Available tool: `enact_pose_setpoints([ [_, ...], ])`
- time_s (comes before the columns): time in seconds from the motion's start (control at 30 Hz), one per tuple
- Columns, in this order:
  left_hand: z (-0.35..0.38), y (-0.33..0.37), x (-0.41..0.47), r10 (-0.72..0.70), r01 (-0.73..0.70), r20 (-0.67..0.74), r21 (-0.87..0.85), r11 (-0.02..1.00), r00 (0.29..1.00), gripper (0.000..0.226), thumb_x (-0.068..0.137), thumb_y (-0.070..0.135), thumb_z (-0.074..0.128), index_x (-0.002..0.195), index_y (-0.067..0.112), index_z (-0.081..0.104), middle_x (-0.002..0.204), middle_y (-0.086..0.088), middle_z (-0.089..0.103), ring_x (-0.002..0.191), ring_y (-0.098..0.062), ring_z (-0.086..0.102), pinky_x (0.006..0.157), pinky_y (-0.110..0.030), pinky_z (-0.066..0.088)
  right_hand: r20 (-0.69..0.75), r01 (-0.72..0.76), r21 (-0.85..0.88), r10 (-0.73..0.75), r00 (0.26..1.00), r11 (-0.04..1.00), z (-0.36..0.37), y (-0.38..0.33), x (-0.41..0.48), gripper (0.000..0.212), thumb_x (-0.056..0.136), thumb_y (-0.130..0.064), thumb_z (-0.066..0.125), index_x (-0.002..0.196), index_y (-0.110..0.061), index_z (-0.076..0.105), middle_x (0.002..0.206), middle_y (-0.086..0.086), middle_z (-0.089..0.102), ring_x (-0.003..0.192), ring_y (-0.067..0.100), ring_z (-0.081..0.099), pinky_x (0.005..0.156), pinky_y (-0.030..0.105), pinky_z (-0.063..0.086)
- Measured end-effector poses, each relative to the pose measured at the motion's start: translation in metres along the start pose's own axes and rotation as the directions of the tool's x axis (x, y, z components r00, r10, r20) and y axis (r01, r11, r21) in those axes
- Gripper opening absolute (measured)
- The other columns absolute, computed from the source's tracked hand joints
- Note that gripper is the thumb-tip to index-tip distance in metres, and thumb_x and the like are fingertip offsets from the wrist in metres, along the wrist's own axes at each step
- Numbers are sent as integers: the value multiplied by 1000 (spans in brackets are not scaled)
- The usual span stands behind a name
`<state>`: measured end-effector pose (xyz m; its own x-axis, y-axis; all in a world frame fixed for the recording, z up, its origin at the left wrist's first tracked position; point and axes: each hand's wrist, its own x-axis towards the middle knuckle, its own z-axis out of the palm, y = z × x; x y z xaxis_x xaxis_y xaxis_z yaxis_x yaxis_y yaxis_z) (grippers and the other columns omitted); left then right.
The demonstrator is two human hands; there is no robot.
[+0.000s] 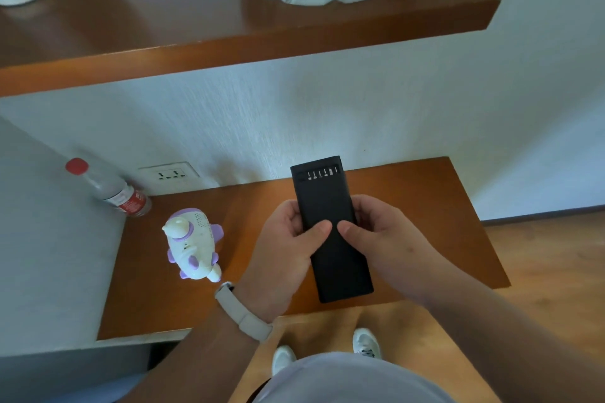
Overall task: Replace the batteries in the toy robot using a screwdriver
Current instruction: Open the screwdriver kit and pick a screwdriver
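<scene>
Left hand (288, 239), right hand (386, 239): fingers (361, 206) curled round black case (327, 199), thumbs on top. Far end seemingly part-open, bits (322, 172) showing. Toy robot (193, 245) lies on counter (425, 206), left of case, untouched. Push evenly; keep case level.

Wore a pale off-white watch strap (243, 314) around the left wrist, smooth, with a dark edge of the watch body at its upper end. Had the left hand (281, 245) and right hand (386, 239) bare, likewise both forearms. Was dressed in a light grey top (353, 379), glimpsed at the bottom edge. Had on white sneakers (283, 358), the right one with dark laces.
</scene>
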<state>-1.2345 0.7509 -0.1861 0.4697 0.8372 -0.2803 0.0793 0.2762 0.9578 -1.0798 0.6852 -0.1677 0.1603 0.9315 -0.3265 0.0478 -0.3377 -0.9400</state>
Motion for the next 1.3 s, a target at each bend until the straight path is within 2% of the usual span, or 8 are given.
enact_pose_setpoints([
  [0.17, 36, 1, 3, -40, 37, -69, -55, 998, 997, 25, 93, 10, 66, 116, 19, 61, 103, 5, 77, 97, -13, 73, 73, -25, 58, 49, 25, -6, -25, 998, 1000, -32, 5, -1, 25, 96, -27, 61, 118, -40, 61, 106, -18, 71, 100, 5, 67, 83, 32, 59],
  [0.23, 53, 3, 6, -66, 57, -99, -95, 994, 993, 21, 94, 28, 65, 113, 21, 65, 100, 5, 77, 94, -12, 74, 70, -24, 58, 48, 34, 26, -35, 998, 999, -45, 11, -2, 25, 96, -25, 62, 118, -39, 62, 105, -17, 72, 99, 5, 68, 79, 30, 59],
  [0.3, 69, 7, 10, -78, 63, -119, -127, 990, 990, 41, 86, 52, 60, 111, 21, 68, 99, 2, 77, 92, -15, 75, 68, -23, 58, 30, 33, 76, -36, 999, 997, -56, 18, -2, 21, 97, -26, 60, 115, -37, 63, 102, -15, 73, 96, 6, 70, 74, 27, 60],
  [0.37, 84, 8, 14, -85, 69, -141, -114, 991, 986, 49, 82, 59, 56, 111, 21, 70, 100, 1, 77, 92, -18, 75, 70, -27, 61, 13, 20, 116, -21, 1000, 993, -65, 24, -3, 16, 97, -37, 59, 112, -35, 63, 99, -14, 74, 94, 8, 71, 71, 26, 60],
  [0.5, 111, 4, 19, -70, 54, -155, -106, 993, 985, 36, 94, 47, 57, 110, 18, 71, 100, -4, 78, 92, -22, 75, 73, -36, 63, -47, 2, 120, 4, 999, 993, -85, 31, -4, 33, 89, -59, 56, 105, -31, 63, 94, -13, 74, 88, 8, 72, 73, 34, 63],
  [0.8, 149, 4, 17, 46, -50, -114, -30, 998, 992, 46, 83, 49, 58, 112, 15, 68, 99, 2, 78, 92, -16, 75, 67, -22, 59, -18, 105, 69, -104, 994, 992, -127, 36, -17, 24, 95, -44, 54, 113, -31, 64, 103, -13, 73, 99, 9, 69, 85, 39, 61],
  [1.13, 164, -2, 28, 0, 1, -58, 11, 1000, 998, 21, 98, 19, 60, 118, 16, 63, 105, 5, 77, 98, -14, 74, 72, -24, 59, -7, 128, 14, -127, 992, 992, -150, 44, -21, 23, 95, -33, 59, 118, -33, 61, 108, -14, 71, 102, 7, 67, 90, 38, 59],
  [1.3, 167, -4, 35, -29, 27, -84, -22, 999, 996, 17, 99, 26, 60, 114, 21, 67, 100, 6, 77, 93, -11, 74, 70, -25, 59, 4, 120, 38, -121, 993, 992, -155, 49, -19, 23, 95, -34, 59, 118, -35, 61, 106, -14, 70, 101, 6, 67, 87, 34, 60],
])
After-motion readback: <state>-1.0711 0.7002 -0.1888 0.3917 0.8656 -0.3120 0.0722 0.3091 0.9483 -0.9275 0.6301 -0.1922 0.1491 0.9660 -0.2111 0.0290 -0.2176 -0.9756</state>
